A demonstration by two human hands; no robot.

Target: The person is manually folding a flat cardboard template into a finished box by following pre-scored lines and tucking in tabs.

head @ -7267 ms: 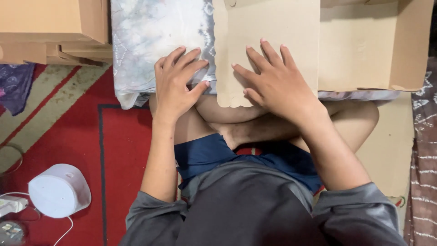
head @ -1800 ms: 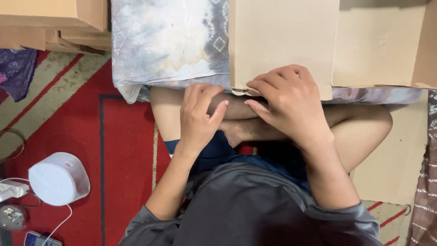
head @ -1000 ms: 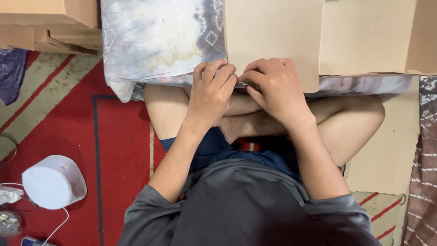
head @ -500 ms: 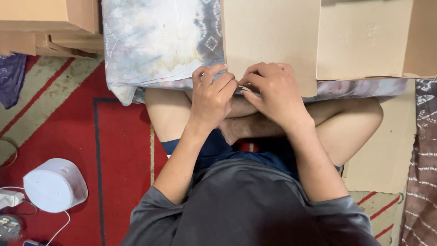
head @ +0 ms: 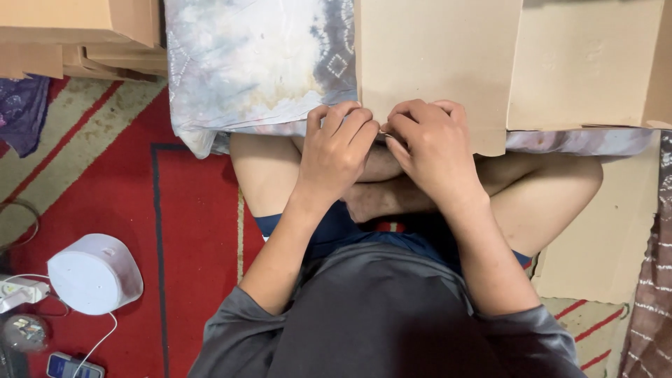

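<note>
I sit cross-legged with a tie-dyed pillow (head: pixel 259 63) across my knees. A flat brown cardboard sheet (head: pixel 434 63) lies on top of it. My left hand (head: pixel 336 150) and my right hand (head: pixel 430 150) meet at the sheet's near edge, fingers curled tight. Both pinch that edge together; a thin sliver of something shows between the fingertips, too small to identify. A second cardboard panel (head: pixel 584 63) lies to the right of the first.
Stacked cardboard boxes (head: pixel 77 35) stand at the upper left on a red patterned rug (head: pixel 189 210). A white round device (head: pixel 94 273) with cables, a small phone (head: pixel 73 365) and a purple cloth (head: pixel 21 112) lie at the left. More flat cardboard (head: pixel 602 252) rests at the right.
Seven seconds ago both hands lay flat and spread on the pillow and cardboard. They have since curled and drawn together at the sheet's near edge, staying there over the last second.
</note>
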